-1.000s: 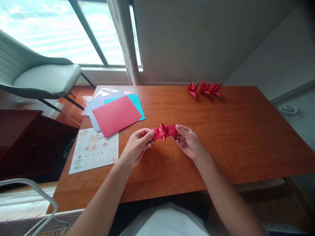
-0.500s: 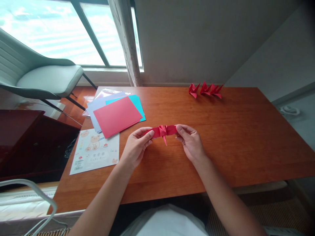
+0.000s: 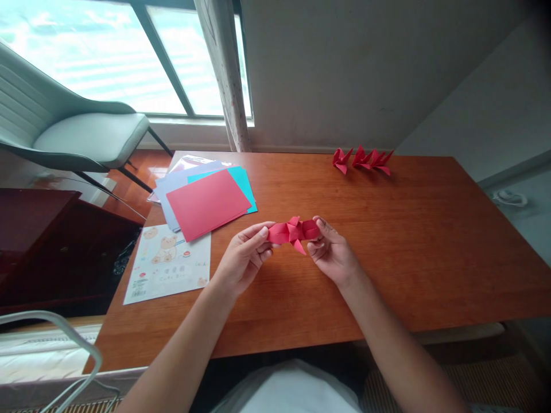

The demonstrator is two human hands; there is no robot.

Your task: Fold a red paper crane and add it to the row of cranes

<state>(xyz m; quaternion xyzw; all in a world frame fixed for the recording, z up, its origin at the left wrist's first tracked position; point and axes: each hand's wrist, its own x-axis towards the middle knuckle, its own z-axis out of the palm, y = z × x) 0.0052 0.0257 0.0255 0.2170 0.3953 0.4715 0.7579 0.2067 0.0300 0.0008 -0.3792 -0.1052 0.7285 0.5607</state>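
Observation:
A red origami crane (image 3: 295, 231) is stretched between my two hands above the near middle of the table. My left hand (image 3: 245, 252) pinches the tip of its left wing between thumb and fingers. At the other wing tip, my right hand (image 3: 333, 252) is closed, with the fingers curled behind the paper. The crane's folded middle faces me, and one narrow point hangs down from it. Three more red origami cranes (image 3: 362, 159) stand in a row at the table's far edge.
Red paper sheets (image 3: 209, 205) lie over blue and lilac ones on the left of the wooden table (image 3: 413, 246). Under them is a white sheet with a bear drawing (image 3: 166, 269). A pale chair (image 3: 92, 137) stands by the window, and a white tube (image 3: 64, 330) curves at lower left.
The crane has shifted slightly right and turned in my hands, its wings showing broader. My right fingers have moved a little at the wing tip. The view has shifted slightly.

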